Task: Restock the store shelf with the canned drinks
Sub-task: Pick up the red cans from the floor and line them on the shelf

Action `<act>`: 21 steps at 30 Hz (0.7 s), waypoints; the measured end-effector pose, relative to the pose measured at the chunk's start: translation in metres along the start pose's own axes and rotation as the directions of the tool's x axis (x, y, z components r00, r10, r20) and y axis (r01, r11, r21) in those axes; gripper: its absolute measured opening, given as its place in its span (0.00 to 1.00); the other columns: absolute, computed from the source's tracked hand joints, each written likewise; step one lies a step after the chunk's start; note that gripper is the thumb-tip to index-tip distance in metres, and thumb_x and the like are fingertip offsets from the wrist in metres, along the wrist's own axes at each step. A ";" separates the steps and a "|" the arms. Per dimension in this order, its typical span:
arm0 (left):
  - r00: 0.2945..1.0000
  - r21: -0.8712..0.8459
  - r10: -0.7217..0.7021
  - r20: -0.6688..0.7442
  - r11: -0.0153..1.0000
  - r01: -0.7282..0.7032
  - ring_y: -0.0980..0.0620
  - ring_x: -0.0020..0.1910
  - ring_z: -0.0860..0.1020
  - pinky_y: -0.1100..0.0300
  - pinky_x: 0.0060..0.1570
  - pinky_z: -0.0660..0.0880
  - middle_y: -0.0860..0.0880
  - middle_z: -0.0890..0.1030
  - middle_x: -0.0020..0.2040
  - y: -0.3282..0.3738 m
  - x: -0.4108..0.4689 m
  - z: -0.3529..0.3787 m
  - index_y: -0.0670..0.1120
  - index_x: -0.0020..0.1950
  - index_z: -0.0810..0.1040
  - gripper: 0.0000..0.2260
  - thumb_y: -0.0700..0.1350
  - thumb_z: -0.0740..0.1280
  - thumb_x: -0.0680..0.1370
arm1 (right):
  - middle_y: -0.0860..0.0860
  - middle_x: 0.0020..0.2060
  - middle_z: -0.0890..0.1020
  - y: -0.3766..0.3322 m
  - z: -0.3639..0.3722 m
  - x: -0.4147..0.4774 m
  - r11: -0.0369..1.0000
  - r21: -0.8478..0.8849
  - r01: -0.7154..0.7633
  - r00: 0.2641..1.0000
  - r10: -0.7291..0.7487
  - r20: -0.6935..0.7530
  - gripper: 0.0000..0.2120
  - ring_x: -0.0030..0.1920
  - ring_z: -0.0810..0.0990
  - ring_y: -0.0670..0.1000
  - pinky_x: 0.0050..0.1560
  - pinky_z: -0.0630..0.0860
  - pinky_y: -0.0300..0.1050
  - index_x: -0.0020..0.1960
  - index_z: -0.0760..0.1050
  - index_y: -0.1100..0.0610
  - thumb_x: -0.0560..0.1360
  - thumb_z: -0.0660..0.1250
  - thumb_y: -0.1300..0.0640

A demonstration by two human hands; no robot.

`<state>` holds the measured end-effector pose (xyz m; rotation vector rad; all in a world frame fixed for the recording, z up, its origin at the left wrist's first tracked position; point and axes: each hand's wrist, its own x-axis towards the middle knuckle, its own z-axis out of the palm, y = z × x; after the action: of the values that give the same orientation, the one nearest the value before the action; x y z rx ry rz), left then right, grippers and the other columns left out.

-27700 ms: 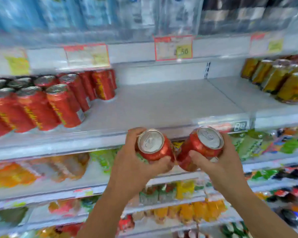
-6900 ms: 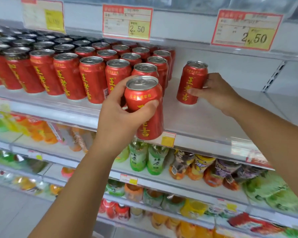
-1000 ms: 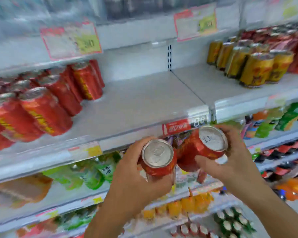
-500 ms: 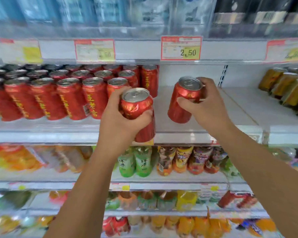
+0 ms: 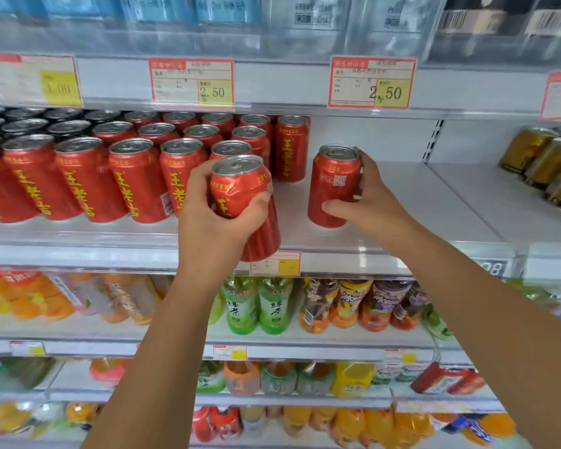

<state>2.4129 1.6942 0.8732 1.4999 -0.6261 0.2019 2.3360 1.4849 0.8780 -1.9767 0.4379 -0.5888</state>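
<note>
My left hand [image 5: 212, 218] grips a red can with yellow characters [image 5: 245, 202], tilted, in front of the white shelf's [image 5: 412, 202] front edge. My right hand [image 5: 368, 202] holds a second red can [image 5: 332, 186] upright, its base on or just above the shelf, a little right of the stocked rows. Several rows of the same red cans [image 5: 136, 176] fill the shelf's left half, with dark-topped cans further left.
Gold cans [image 5: 548, 163] stand on the adjoining shelf at right, past a divider. Price tags [image 5: 371, 82] hang above. Bare shelf lies between the right can and the divider. Bottled drinks [image 5: 259, 306] fill the lower shelves.
Both hands rose from below the shelf edge up to shelf level with the cans. Over the last half second the right can moved lower onto the shelf surface.
</note>
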 end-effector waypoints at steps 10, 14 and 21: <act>1.000 -0.018 0.003 0.017 1.000 -0.003 0.64 0.48 0.80 0.72 0.45 0.74 0.53 0.80 0.55 0.005 -0.005 -0.001 0.47 0.65 0.72 0.24 0.42 0.76 0.72 | 0.49 0.64 0.73 0.008 0.001 0.004 0.999 0.006 -0.040 0.998 0.040 0.040 0.44 0.60 0.75 0.48 0.58 0.74 0.44 0.74 0.56 0.47 0.66 0.77 0.59; 1.000 -0.039 -0.006 0.014 0.999 0.007 0.61 0.50 0.80 0.69 0.46 0.75 0.52 0.80 0.56 0.006 -0.006 -0.005 0.48 0.65 0.72 0.25 0.44 0.76 0.71 | 0.49 0.64 0.75 0.005 -0.002 0.004 0.995 -0.100 0.005 1.000 -0.008 -0.030 0.38 0.60 0.77 0.50 0.56 0.73 0.45 0.71 0.63 0.51 0.67 0.78 0.55; 0.999 -0.075 -0.039 0.000 0.996 0.039 0.56 0.51 0.82 0.66 0.48 0.77 0.48 0.81 0.57 0.008 -0.009 -0.013 0.47 0.64 0.72 0.23 0.41 0.76 0.72 | 0.53 0.65 0.74 -0.002 0.020 0.028 0.969 -0.239 0.056 0.995 -0.073 -0.064 0.38 0.59 0.76 0.52 0.55 0.73 0.45 0.68 0.62 0.55 0.66 0.79 0.50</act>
<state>2.4055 1.7099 0.8760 1.4381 -0.5964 0.1482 2.3704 1.4846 0.8780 -2.2098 0.5095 -0.6763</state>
